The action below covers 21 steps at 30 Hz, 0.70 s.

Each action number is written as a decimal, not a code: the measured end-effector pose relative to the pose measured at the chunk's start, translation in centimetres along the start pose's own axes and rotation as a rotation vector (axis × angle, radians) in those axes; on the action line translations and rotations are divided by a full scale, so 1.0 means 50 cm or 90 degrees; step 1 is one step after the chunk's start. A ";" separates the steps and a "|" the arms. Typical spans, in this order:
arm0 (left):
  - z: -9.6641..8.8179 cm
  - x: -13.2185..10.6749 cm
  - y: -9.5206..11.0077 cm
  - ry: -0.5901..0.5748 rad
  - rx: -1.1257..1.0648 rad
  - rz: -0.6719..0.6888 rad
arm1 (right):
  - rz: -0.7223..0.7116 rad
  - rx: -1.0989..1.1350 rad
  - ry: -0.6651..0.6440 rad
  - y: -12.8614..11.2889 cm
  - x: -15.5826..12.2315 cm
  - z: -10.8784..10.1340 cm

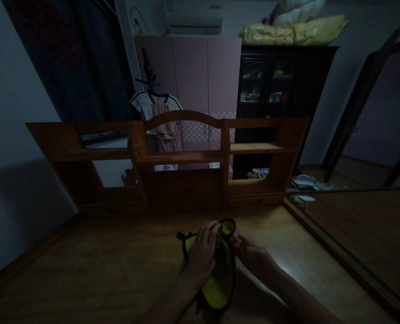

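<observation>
1 yellow cloth (218, 288) w/ black edging, held over the near-centre of the desk (102, 270), btwn 2 hands. Left hand (203, 254) lies over its top part, fingers curled, grip clamped on the fabric. Right hand (249, 252) is just right of it, grip pinched together on the black edge by the loop (227, 223). 1 loop, at the far end.

Desk is bare brown wood; 1 wooden shelf unit (186, 157) stands along its far edge. Room is dim. Beyond: 1 pink wardrobe (200, 76), clothes on a hanger (159, 112) in front of it, 1 dark cabinet (281, 81) to the right.

Cloth's long axis runs near-to-far; loop end points far, other end hangs near.
</observation>
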State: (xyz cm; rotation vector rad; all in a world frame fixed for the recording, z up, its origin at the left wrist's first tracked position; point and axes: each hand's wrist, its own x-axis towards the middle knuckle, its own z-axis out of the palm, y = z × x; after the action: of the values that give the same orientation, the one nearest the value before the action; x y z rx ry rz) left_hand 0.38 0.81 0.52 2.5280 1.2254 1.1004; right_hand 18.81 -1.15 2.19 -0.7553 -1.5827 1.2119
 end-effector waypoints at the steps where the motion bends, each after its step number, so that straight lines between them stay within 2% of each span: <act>1: 0.000 0.001 0.001 -0.001 -0.003 0.007 | -0.011 -0.029 0.004 0.003 0.002 -0.004; 6: 0.005 0.001 0.007 0.007 -0.026 0.024 | -0.012 -0.035 -0.003 0.014 0.006 -0.017; 13: -0.006 -0.003 0.013 -0.016 -0.028 0.012 | 0.101 0.254 -0.004 0.009 0.006 0.000; 21: 0.000 -0.004 0.008 -0.025 -0.024 0.004 | 0.098 0.233 0.006 0.049 0.014 -0.008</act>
State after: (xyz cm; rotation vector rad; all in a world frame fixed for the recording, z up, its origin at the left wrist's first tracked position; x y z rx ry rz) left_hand 0.56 0.40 0.58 2.5142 1.1766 1.0597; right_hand 18.78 0.35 0.11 -0.6494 -1.2616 1.5542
